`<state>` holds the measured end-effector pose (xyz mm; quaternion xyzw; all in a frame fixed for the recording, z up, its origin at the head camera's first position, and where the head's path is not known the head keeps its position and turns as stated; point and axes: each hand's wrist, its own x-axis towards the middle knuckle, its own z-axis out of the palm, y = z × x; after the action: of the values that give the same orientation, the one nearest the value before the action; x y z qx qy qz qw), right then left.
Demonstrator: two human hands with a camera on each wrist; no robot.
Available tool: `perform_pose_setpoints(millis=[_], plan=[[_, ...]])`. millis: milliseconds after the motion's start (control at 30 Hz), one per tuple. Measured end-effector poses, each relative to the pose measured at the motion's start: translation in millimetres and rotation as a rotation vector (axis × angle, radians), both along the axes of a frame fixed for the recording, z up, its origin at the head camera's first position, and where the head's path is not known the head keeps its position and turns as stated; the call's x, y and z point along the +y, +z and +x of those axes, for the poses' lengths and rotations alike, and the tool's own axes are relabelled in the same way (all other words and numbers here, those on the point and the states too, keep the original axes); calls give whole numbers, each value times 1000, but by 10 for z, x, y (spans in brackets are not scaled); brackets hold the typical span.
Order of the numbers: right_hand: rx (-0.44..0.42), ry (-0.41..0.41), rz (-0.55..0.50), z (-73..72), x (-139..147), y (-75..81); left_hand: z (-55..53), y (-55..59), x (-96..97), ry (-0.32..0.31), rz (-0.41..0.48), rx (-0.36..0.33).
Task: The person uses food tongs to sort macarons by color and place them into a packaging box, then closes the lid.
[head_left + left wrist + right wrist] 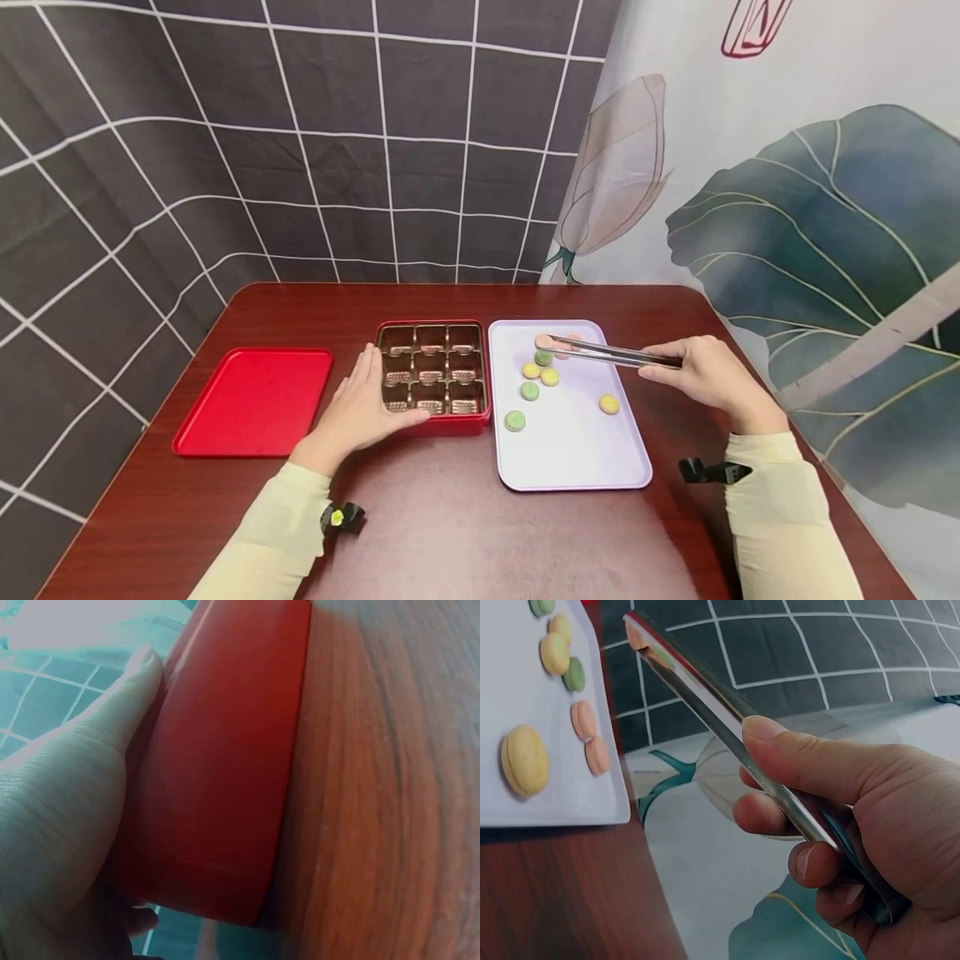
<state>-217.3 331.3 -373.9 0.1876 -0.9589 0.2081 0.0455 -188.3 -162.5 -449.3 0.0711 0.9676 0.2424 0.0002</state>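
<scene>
My right hand grips metal tongs, thumb on one arm and fingers curled round the other. A pink macaron sits between the tong tips, over the far part of the white tray. On that tray lie green macarons, yellow macarons and two pink macarons. My left hand rests against the red box, straight fingers along its left side and thumb at its front rim. Inside the box is a gold divided insert with several bare compartments.
A flat red lid lies on the brown table, left of my left hand. The box stands close beside the tray's left edge. Behind the table hangs a dark gridded cloth, with a leaf-patterned cloth on the right.
</scene>
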Motion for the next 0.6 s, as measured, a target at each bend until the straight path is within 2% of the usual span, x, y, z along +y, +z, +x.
perform_pose_setpoints(millis=[233, 600], plan=[[-18, 9, -7, -49, -142, 60, 43, 23, 11, 3, 9, -30], [-5, 91, -8, -145, -395, 155, 106, 14, 9, -2, 13, -20]])
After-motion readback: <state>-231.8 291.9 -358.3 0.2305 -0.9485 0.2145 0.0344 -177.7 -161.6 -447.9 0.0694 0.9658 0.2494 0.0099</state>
